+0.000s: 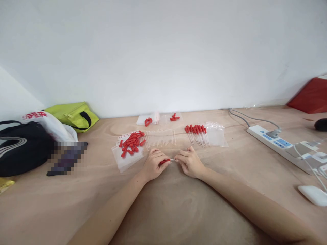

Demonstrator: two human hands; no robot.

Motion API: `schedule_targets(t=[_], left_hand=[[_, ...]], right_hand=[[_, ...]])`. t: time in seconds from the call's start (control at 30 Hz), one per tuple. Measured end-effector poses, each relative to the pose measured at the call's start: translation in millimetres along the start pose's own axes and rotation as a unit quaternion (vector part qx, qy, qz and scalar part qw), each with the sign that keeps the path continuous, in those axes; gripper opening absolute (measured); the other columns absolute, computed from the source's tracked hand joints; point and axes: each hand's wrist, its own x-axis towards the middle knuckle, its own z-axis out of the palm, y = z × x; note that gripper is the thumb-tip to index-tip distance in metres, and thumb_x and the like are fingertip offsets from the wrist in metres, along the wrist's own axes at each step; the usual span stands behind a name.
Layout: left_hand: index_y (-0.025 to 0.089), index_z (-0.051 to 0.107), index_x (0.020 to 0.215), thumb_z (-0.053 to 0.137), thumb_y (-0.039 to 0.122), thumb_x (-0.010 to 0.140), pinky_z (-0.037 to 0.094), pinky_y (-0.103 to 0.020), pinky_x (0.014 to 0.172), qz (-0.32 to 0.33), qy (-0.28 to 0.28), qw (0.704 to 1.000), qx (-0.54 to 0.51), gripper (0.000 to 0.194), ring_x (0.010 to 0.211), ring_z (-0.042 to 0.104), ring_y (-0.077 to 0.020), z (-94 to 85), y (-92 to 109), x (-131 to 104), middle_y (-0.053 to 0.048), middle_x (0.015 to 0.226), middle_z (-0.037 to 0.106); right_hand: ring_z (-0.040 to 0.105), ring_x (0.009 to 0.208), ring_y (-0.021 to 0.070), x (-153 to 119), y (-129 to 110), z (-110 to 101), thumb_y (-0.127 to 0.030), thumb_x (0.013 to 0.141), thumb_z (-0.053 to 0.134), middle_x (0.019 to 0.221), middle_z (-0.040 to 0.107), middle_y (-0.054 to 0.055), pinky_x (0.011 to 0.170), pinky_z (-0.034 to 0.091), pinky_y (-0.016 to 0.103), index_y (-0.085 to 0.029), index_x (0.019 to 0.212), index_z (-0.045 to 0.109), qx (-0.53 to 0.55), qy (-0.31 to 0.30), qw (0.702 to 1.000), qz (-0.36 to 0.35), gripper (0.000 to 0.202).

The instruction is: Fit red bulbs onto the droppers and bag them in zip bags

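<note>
My left hand [156, 164] pinches a red rubber bulb [165, 161]. From the bulb's right end a thin clear tube [172, 160] runs to my right hand [189, 162], whose fingers are closed on it. Beyond my left hand, several loose red bulbs [131, 143] lie on clear plastic bags [122, 160]. A row of clear thin tubes [160, 137] lies behind my hands. To the right, several tubes with red bulbs on their ends [196, 129] rest side by side, partly on another clear bag [216, 134].
Two small bags with red bulbs [148, 121] [174, 117] lie near the wall. At right are a power strip [274, 141], cables and a white mouse-like object [313, 195]. Black [28, 146], white and yellow-green bags [74, 114] sit at left, beside a blurred dark object [67, 159].
</note>
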Motion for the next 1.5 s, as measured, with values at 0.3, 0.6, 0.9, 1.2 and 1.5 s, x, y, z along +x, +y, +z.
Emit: schedule_targets(t=[0.3,0.6,0.9,1.2,1.5], left_hand=[[0.020,0.060,0.076,0.045,0.029,0.084,0.032,-0.036,0.085,0.005,-0.013,1.000,-0.007,0.019,0.070,0.058,-0.0140,0.7,0.6,1.6,0.000,0.071,0.066],[0.024,0.067,0.080,0.053,0.039,0.081,0.029,-0.039,0.089,-0.044,0.020,0.999,-0.020,0.020,0.070,0.060,-0.0150,1.5,-13.3,-1.9,0.000,0.072,0.069],[0.025,0.052,0.114,0.052,0.033,0.082,0.039,-0.037,0.085,-0.091,0.065,0.994,0.008,0.033,0.094,0.054,-0.0192,2.0,-18.4,-5.5,-0.005,0.098,0.062],[0.021,0.059,0.098,0.053,0.026,0.081,0.041,-0.037,0.082,-0.075,0.021,0.997,0.017,0.019,0.089,0.056,-0.0187,3.0,-18.7,-4.8,-0.004,0.094,0.061],[0.020,0.062,0.090,0.051,0.027,0.082,0.043,-0.035,0.078,-0.064,0.013,0.998,0.009,0.015,0.085,0.056,-0.0182,3.3,-21.2,-3.4,-0.003,0.088,0.063]], right_hand=[[0.049,0.064,0.0106,4.0,-4.1,5.0,-0.015,0.085,0.038,0.069,0.059,0.001,0.066,0.023,0.027,-0.016,0.077,0.059,0.022,-0.012,1.000,0.001,0.022],[0.046,0.077,0.0153,8.2,-1.7,-1.3,-0.021,0.085,0.044,0.082,0.060,0.004,0.066,0.022,0.030,-0.020,0.089,0.061,-0.071,-0.020,0.997,-0.030,0.017],[0.049,0.076,0.0191,4.1,34.5,-13.5,-0.018,0.081,0.042,0.078,0.062,0.008,0.066,0.022,0.032,-0.017,0.084,0.062,-0.161,0.068,0.969,0.176,0.021],[0.054,0.072,0.0219,29.5,74.0,-14.6,-0.026,0.081,0.038,0.076,0.063,0.008,0.070,0.024,0.034,-0.016,0.088,0.055,-0.153,0.092,0.884,0.431,0.021],[0.051,0.080,0.0213,30.4,79.4,-6.5,-0.024,0.080,0.040,0.083,0.063,0.007,0.074,0.023,0.035,-0.017,0.080,0.057,-0.169,0.062,0.884,0.433,0.019]])
